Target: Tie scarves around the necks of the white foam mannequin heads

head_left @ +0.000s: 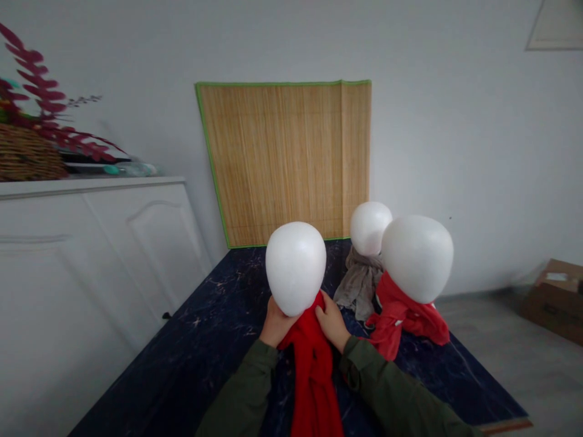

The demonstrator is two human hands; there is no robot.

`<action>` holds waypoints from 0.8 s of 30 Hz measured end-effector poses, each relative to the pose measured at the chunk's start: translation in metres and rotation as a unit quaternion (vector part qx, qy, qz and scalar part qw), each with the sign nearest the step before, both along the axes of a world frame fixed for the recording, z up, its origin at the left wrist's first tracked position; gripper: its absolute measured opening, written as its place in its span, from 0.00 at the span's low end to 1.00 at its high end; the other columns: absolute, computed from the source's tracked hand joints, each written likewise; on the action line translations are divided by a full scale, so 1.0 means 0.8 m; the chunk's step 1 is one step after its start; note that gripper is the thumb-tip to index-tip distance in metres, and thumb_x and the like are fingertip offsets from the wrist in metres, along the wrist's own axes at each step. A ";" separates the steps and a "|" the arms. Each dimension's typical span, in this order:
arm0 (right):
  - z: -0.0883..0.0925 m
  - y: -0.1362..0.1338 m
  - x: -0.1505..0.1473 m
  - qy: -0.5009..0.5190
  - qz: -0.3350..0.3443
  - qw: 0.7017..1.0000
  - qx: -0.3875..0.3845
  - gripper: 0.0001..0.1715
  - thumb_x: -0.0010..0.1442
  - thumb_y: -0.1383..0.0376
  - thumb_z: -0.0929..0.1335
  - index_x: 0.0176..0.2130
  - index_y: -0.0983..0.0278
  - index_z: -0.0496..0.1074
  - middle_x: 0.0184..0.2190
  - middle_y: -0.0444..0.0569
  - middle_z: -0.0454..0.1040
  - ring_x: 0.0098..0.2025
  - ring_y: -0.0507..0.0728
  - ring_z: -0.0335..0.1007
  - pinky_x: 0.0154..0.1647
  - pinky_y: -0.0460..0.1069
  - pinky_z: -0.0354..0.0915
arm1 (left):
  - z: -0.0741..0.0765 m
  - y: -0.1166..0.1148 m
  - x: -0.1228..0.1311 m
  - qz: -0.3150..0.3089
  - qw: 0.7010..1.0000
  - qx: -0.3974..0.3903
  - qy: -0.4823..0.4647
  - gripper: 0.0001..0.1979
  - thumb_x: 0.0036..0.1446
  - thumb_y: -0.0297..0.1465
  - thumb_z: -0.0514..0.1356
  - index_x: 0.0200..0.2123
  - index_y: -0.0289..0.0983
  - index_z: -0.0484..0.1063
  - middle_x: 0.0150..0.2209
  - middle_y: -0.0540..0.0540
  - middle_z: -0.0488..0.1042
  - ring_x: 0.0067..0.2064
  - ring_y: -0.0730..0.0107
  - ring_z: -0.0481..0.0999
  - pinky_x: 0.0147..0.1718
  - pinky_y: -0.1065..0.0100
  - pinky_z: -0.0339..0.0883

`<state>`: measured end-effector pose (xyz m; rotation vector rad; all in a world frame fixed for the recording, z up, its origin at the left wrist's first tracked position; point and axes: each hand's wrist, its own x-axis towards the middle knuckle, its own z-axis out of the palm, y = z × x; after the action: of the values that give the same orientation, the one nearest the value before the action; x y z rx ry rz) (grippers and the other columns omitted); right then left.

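Observation:
A smooth white mannequin head (pixel 296 267) stands upright in front of me on the dark table. A red knitted scarf (pixel 314 364) is wrapped around its neck, with its ends hanging toward me. My left hand (pixel 276 323) is closed at the left of the neck, on the scarf under the head; its fingertips are hidden. On the right side of the neck, my right hand (pixel 332 320) grips the scarf, thumb on top. Close by on the right are a second white head (pixel 418 258) with a red cloth scarf (pixel 396 318) and a third head (pixel 370 227) with a grey-brown scarf (pixel 359 282).
The table (pixel 204 340) has a dark blue marbled top. Behind it, a bamboo mat (pixel 286 158) with green edging leans on the wall. White cabinets (pixel 155 243) stand at the left, bearing a wicker basket (pixel 27 155) with plants. A cardboard box (pixel 555 303) lies on the floor at right.

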<state>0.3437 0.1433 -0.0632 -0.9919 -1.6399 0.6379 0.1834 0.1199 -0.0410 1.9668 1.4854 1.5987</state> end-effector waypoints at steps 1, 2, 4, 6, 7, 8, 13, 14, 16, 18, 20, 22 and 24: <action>0.001 0.001 0.001 -0.006 -0.013 1.000 -0.011 0.30 0.49 0.71 0.59 0.53 0.69 0.59 0.52 0.53 0.63 0.53 0.56 0.58 0.57 0.52 0.50 | 0.005 -0.003 0.000 -0.011 1.000 -0.014 0.001 0.27 0.40 0.36 0.63 0.45 0.34 0.66 0.46 0.39 0.69 0.49 0.57 0.67 0.49 0.57 0.59; 0.001 0.002 0.002 -0.012 -0.028 0.999 -0.025 0.31 0.47 0.72 0.59 0.53 0.70 0.60 0.51 0.54 0.64 0.52 0.56 0.59 0.57 0.52 0.51 | 0.008 -0.006 -0.001 -0.022 0.999 -0.029 0.004 0.24 0.40 0.35 0.63 0.44 0.34 0.67 0.45 0.40 0.71 0.47 0.57 0.68 0.48 0.58 0.60; 0.001 0.006 0.006 -0.021 -0.054 0.997 -0.052 0.32 0.45 0.73 0.60 0.51 0.71 0.62 0.49 0.55 0.65 0.51 0.57 0.61 0.55 0.52 0.53 | 0.013 -0.011 -0.004 -0.030 0.998 -0.061 0.005 0.22 0.40 0.33 0.62 0.42 0.35 0.68 0.44 0.41 0.72 0.46 0.58 0.69 0.47 0.58 0.61; 0.001 0.012 0.010 -0.026 -0.067 0.995 -0.066 0.31 0.43 0.75 0.59 0.49 0.72 0.64 0.47 0.55 0.67 0.49 0.57 0.62 0.55 0.52 0.55 | 0.014 -0.014 -0.011 -0.001 0.995 -0.101 -0.010 0.20 0.41 0.28 0.60 0.42 0.34 0.68 0.44 0.42 0.72 0.46 0.59 0.70 0.47 0.59 0.61; 0.001 0.015 0.013 -0.027 -0.073 0.994 -0.072 0.31 0.42 0.77 0.58 0.48 0.73 0.65 0.46 0.55 0.68 0.49 0.57 0.63 0.54 0.51 0.55 | 0.013 -0.014 -0.016 0.028 0.992 -0.122 -0.020 0.20 0.42 0.25 0.58 0.43 0.34 0.67 0.43 0.42 0.72 0.45 0.60 0.70 0.46 0.60 0.62; 0.001 0.018 0.016 -0.029 -0.081 0.993 -0.077 0.31 0.41 0.78 0.57 0.47 0.73 0.66 0.45 0.56 0.68 0.48 0.57 0.63 0.54 0.51 0.56 | 0.011 -0.013 -0.022 0.062 0.988 -0.141 -0.027 0.20 0.42 0.23 0.56 0.43 0.34 0.67 0.43 0.42 0.73 0.44 0.61 0.71 0.45 0.60 0.62; 0.002 0.027 0.022 -0.055 -0.110 0.990 -0.069 0.32 0.41 0.80 0.55 0.46 0.76 0.67 0.44 0.58 0.69 0.48 0.57 0.63 0.54 0.51 0.55 | 0.003 -0.001 -0.062 0.205 0.965 -0.163 -0.027 0.20 0.39 0.17 0.50 0.40 0.28 0.67 0.40 0.35 0.72 0.43 0.57 0.71 0.45 0.58 0.62; 0.001 0.027 0.022 -0.062 -0.111 0.990 -0.054 0.31 0.41 0.80 0.55 0.46 0.76 0.67 0.43 0.58 0.69 0.47 0.57 0.63 0.54 0.51 0.55 | 0.002 0.000 -0.068 0.226 0.961 -0.159 -0.023 0.20 0.40 0.17 0.50 0.40 0.28 0.67 0.41 0.33 0.71 0.45 0.54 0.70 0.46 0.56 0.60; -0.001 0.028 0.022 -0.073 -0.109 0.991 -0.024 0.31 0.41 0.80 0.55 0.44 0.74 0.69 0.42 0.56 0.70 0.46 0.57 0.64 0.53 0.51 0.55 | 0.005 -0.001 -0.072 0.263 0.954 -0.142 -0.012 0.19 0.41 0.20 0.52 0.41 0.28 0.67 0.44 0.33 0.69 0.48 0.51 0.67 0.47 0.53 0.58; -0.003 0.028 0.022 -0.078 -0.103 0.992 -0.008 0.31 0.41 0.80 0.55 0.43 0.72 0.70 0.40 0.54 0.71 0.45 0.57 0.64 0.53 0.51 0.55 | 0.009 -0.007 -0.063 0.254 0.961 -0.109 0.011 0.19 0.43 0.24 0.54 0.42 0.31 0.66 0.45 0.36 0.68 0.49 0.53 0.66 0.48 0.54 0.57; -0.003 0.027 0.022 -0.081 -0.099 0.992 -0.014 0.29 0.43 0.79 0.56 0.43 0.72 0.70 0.40 0.55 0.71 0.45 0.57 0.64 0.53 0.51 0.55 | 0.014 -0.014 -0.042 0.182 0.980 -0.075 0.035 0.19 0.45 0.29 0.56 0.43 0.32 0.65 0.44 0.39 0.69 0.47 0.57 0.67 0.48 0.57 0.59; -0.002 0.026 0.021 -0.087 -0.085 0.992 -0.030 0.27 0.45 0.77 0.57 0.45 0.73 0.69 0.42 0.56 0.70 0.46 0.58 0.63 0.52 0.51 0.55 | 0.017 -0.022 -0.017 0.100 0.993 -0.052 0.032 0.22 0.45 0.32 0.57 0.45 0.31 0.64 0.44 0.39 0.69 0.46 0.59 0.68 0.47 0.59 0.61; 0.001 0.023 0.020 -0.093 -0.062 0.993 -0.041 0.25 0.48 0.75 0.58 0.47 0.73 0.67 0.44 0.57 0.69 0.47 0.59 0.63 0.52 0.51 0.55 | 0.019 -0.025 0.003 0.066 0.997 -0.040 0.023 0.24 0.44 0.34 0.58 0.46 0.31 0.63 0.45 0.38 0.69 0.48 0.58 0.68 0.48 0.59 0.60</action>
<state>0.3594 0.1614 -0.0623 -1.2337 -1.7093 0.5454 0.1860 0.0996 -0.0261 1.9117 1.7016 1.5261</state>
